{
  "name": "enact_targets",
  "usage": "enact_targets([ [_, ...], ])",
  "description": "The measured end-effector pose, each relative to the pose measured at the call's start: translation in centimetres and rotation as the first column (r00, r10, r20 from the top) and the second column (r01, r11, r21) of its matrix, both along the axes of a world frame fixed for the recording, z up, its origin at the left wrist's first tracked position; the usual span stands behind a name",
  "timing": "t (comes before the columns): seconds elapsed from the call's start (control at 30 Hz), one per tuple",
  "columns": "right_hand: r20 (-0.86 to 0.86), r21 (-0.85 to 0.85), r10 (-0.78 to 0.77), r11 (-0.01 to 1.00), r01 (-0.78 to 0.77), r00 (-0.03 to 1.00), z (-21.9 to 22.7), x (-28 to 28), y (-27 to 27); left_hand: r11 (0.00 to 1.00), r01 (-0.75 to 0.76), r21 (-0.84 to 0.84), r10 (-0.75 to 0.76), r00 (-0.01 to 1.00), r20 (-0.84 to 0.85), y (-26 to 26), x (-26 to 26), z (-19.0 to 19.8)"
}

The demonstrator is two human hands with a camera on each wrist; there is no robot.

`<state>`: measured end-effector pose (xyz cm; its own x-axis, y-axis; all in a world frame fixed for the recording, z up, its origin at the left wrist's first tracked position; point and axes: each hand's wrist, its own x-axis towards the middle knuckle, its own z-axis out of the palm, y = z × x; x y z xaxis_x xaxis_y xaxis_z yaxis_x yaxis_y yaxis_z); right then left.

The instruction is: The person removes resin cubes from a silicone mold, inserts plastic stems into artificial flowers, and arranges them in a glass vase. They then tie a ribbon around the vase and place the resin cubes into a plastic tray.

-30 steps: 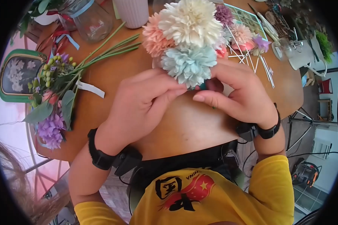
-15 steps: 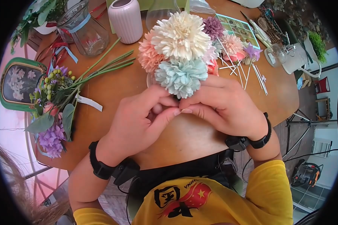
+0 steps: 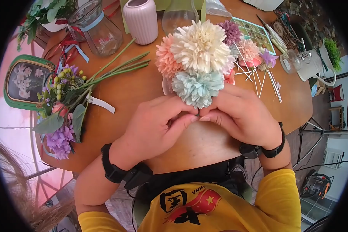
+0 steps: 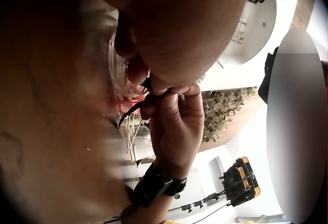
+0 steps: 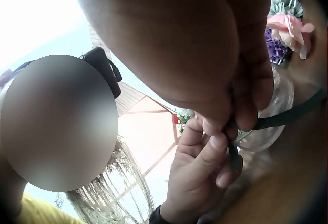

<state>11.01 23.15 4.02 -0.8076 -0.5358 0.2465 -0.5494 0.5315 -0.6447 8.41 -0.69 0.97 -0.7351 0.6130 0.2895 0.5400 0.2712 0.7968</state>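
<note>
In the head view my left hand (image 3: 152, 125) and right hand (image 3: 243, 116) meet at the fingertips, just below a pale blue pompom flower (image 3: 198, 88). Both pinch a dark green ribbon (image 5: 294, 114), whose loose length trails off in the right wrist view. Behind the fingers shows a clear glass vessel (image 5: 277, 132), mostly hidden. Above the blue bloom sit a large cream flower (image 3: 201, 46) and a coral flower (image 3: 168, 58). The ribbon's crossing point is covered by the fingers.
A stemmed bunch with purple blossoms (image 3: 60, 141) lies at the left beside a green frame (image 3: 27, 81). Behind stand a glass jar (image 3: 104, 36) and a pink ribbed vase (image 3: 142, 23). White sticks (image 3: 259, 79), a divided box (image 3: 255, 33) and a white watering can (image 3: 311, 65) are at the right.
The right thumb, apart from the left hand a second ago, has come in, and both hands' fingertips now meet below the blue flower. The head view has shifted a little.
</note>
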Motion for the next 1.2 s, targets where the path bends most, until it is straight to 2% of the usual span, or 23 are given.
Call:
enact_targets([
  [0.13, -0.002, -0.009, -0.029, 1.0, 0.028, 1.0, -0.2, 0.1, -0.4, 1.0, 0.011, 0.022, -0.009, 0.999, -0.052, 0.0, 0.1, -0.1],
  [0.23, 0.066, -0.029, -0.03, 0.999, 0.032, 0.997, 0.0, 0.3, -0.5, 1.0, 0.008, 0.028, -0.007, 1.0, -0.03, 0.0, 0.3, 0.1],
  [0.33, 0.062, -0.027, -0.039, 0.999, 0.04, 0.997, 0.0, 0.3, -0.6, 0.999, 0.005, 0.04, -0.003, 0.999, -0.036, 0.0, 0.3, 0.1],
  [0.43, 0.054, -0.07, -0.078, 0.994, 0.082, 0.995, 0.0, 0.4, -0.9, 1.0, -0.006, 0.021, 0.007, 0.999, -0.038, -0.1, 0.3, -0.1],
  [0.53, 0.134, -0.138, -0.133, 0.979, 0.152, 0.982, 0.0, 0.7, -1.1, 0.999, -0.019, 0.037, 0.021, 0.999, -0.039, 0.0, 0.2, -0.3],
  [0.63, 0.026, -0.123, -0.14, 0.982, 0.143, 0.99, -0.1, 0.5, -0.9, 0.996, -0.068, 0.063, 0.063, 0.994, 0.091, 0.1, 0.4, -0.1],
  [0.73, 0.14, -0.2, -0.178, 0.958, 0.204, 0.974, -0.4, 0.7, -0.7, 0.992, -0.08, 0.101, 0.064, 0.986, 0.153, 0.2, 0.4, -0.6],
  [0.83, 0.101, -0.095, -0.149, 0.983, 0.158, 0.984, 0.2, 0.8, -0.3, 0.984, -0.098, 0.151, 0.078, 0.988, 0.131, 0.4, 0.4, -1.1],
  [0.87, 0.118, -0.165, -0.167, 0.969, 0.185, 0.979, -0.2, 0.8, -0.5, 0.984, -0.101, 0.147, 0.079, 0.986, 0.148, 0.4, 0.4, -1.2],
  [0.93, 0.107, -0.172, -0.162, 0.969, 0.179, 0.981, -0.4, 0.7, -0.6, 0.984, -0.108, 0.142, 0.081, 0.98, 0.182, 0.4, 0.4, -1.2],
  [1.03, 0.037, -0.168, -0.137, 0.976, 0.141, 0.99, -0.3, 0.5, -0.4, 0.96, -0.094, 0.265, 0.045, 0.982, 0.185, 0.6, 0.3, -2.5],
  [1.07, 0.008, -0.162, -0.121, 0.979, 0.121, 0.993, -0.3, 0.4, -0.3, 0.964, -0.095, 0.248, 0.043, 0.977, 0.208, 0.5, 0.3, -2.3],
  [1.2, 0.085, -0.182, -0.105, 0.976, 0.12, 0.991, -0.4, 0.5, -0.1, 0.966, -0.113, 0.232, 0.033, 0.946, 0.324, 0.3, 0.3, -1.9],
])
